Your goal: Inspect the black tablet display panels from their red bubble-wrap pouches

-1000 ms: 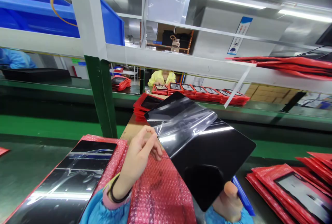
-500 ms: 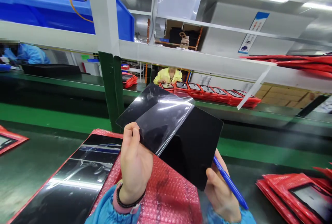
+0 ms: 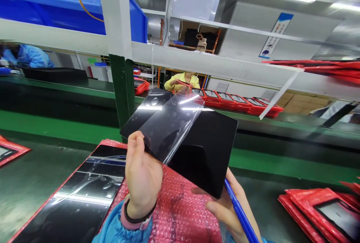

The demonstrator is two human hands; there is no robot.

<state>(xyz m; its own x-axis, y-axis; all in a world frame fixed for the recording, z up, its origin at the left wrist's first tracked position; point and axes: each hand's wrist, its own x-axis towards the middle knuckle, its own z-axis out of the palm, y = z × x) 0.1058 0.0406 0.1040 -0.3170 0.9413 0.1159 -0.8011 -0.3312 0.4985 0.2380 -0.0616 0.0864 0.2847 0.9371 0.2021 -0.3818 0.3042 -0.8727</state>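
Green conveyor belting (image 3: pixel 42 183) forms the work surface in front of us, dark and slightly glossy, with a brighter green band running along its far edge. On it, at lower left, lies a large glossy black panel (image 3: pixel 81 198) on red bubble wrap (image 3: pixel 180 213). We hold a smaller black panel (image 3: pixel 208 156) raised above the wrap, tilted, at centre frame. Our left hand (image 3: pixel 142 175) pinches a clear protective film (image 3: pixel 171 123) — partly lifted off the panel's upper left corner. Our right hand (image 3: pixel 225 207) supports the panel's lower edge from beneath, fingers closed on it, with a blue pen (image 3: pixel 242 216) tucked between the fingers. A green-and-white post (image 3: pixel 119 66) rises just behind the belt and carries a white shelf rail (image 3: pixel 197 63). Blue bins (image 3: pixel 56 10) sit above at left. Stacks of red packs (image 3: pixel 323 209) lie at lower right, more on the far line (image 3: pixel 239 102), where a person in yellow (image 3: pixel 182 81) works — another, in blue (image 3: pixel 28 57), at far left.
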